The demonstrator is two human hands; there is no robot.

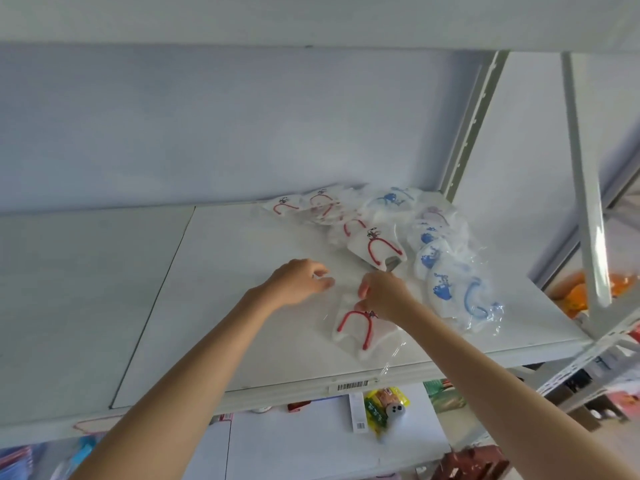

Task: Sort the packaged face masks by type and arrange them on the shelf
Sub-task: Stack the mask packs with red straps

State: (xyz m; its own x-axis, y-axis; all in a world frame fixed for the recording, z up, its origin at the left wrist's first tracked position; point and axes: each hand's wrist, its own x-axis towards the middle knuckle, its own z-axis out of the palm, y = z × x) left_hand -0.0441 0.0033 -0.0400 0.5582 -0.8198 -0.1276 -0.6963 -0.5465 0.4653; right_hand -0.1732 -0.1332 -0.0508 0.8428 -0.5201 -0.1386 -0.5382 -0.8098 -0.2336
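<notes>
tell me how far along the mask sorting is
Barely started. In hand: both hands, left and right, hold one clear-wrapped white mask with red straps, set apart near the white shelf's front edge. Left: the mixed pile behind, where red-strapped packs and blue-printed packs overlap, with a rough red-left, blue-right lean but no tidy rows.

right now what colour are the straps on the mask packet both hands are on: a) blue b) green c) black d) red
d, the mask packet lying on the shelf under the left hand and right hand has red ear straps; the blue-strapped packets lie apart, to the right.
</notes>
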